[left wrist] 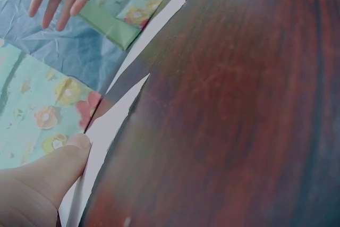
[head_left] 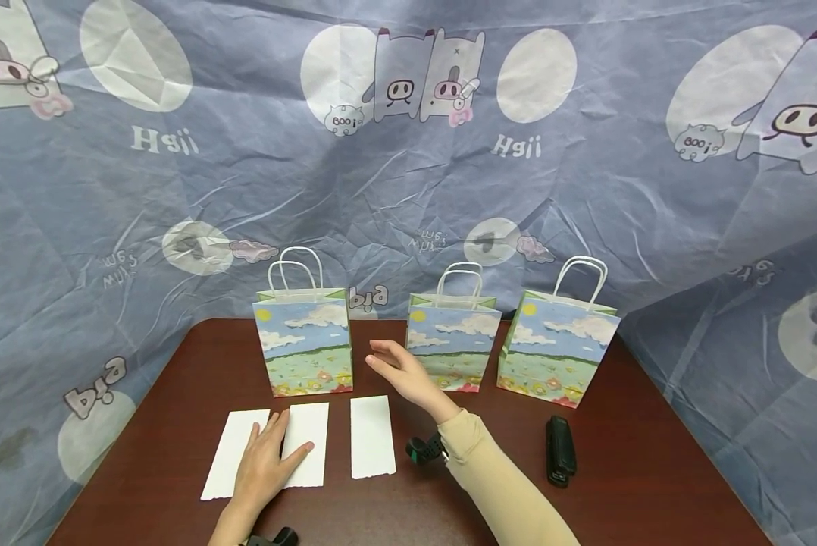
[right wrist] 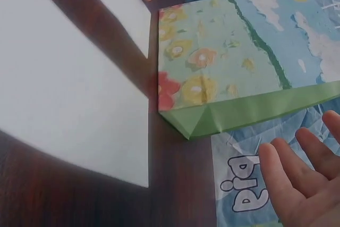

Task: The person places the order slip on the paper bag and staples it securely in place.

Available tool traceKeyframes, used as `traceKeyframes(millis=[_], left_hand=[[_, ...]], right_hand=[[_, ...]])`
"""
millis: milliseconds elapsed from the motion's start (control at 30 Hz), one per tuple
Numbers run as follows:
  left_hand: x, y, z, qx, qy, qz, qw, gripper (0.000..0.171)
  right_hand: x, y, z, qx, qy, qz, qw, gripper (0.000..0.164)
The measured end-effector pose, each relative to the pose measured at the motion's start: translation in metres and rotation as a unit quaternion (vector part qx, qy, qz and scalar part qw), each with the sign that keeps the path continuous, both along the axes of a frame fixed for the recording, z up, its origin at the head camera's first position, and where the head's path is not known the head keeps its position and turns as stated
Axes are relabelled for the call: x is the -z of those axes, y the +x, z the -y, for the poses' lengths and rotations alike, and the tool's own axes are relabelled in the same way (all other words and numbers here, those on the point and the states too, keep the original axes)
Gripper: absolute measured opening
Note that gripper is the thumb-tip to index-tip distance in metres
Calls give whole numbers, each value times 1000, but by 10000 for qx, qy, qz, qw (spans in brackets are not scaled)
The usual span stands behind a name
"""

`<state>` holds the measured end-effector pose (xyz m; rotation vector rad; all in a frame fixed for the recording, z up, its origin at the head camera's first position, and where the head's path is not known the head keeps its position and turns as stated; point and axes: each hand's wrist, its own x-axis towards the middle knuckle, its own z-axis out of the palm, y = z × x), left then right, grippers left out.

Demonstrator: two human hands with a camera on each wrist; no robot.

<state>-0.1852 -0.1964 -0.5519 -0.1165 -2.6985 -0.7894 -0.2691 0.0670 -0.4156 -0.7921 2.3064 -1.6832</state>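
Three white paper slips lie on the table: a left slip point(head_left: 226, 462), a middle slip point(head_left: 311, 440) and a right slip point(head_left: 372, 437). My left hand point(head_left: 267, 461) rests over the left and middle slips, fingers spread, its thumb on the middle one. My right hand point(head_left: 408, 379) is raised above the table with relaxed fingers and holds nothing. It overlaps the lower left of the middle paper gift bag point(head_left: 456, 341) in the head view. The left gift bag point(right wrist: 212, 57), printed with flowers and sky, stands behind the slips; in the right wrist view my right fingers point(right wrist: 287, 168) are beside it.
A third gift bag point(head_left: 558, 345) stands at the back right. In front of it lies a black stapler point(head_left: 560, 450). The brown tabletop point(head_left: 627, 447) ends at a blue patterned cloth point(head_left: 354, 189) hanging behind and around it.
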Motion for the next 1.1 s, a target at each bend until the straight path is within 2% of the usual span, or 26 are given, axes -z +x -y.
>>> traceKeyframes(millis=[200,467,633,767,933,1100], left_hand=[[-1,0,0,56,-73,-67,9999,73],[-1,1,0,72,-43,-141,9999,69],[-2,2,0,99,-25,-172,9998,67],[-2,2,0,105,-61,-243,9996,65],[-1,1,-1,165,-159,-438,9988,62],[-1,2,-2,230,-101,-422,9988,60]], right_hand=[[0,-4,8,69,-126,-89,9999,44],[-1,-14,23,240,-674,-39,9974,45],[16,-31,29,509,-1041,76,9932,44],[25,-40,32,632,-1123,143,9916,47],[26,-42,34,620,-1128,104,9916,50],[22,-41,37,610,-995,236,9929,52]])
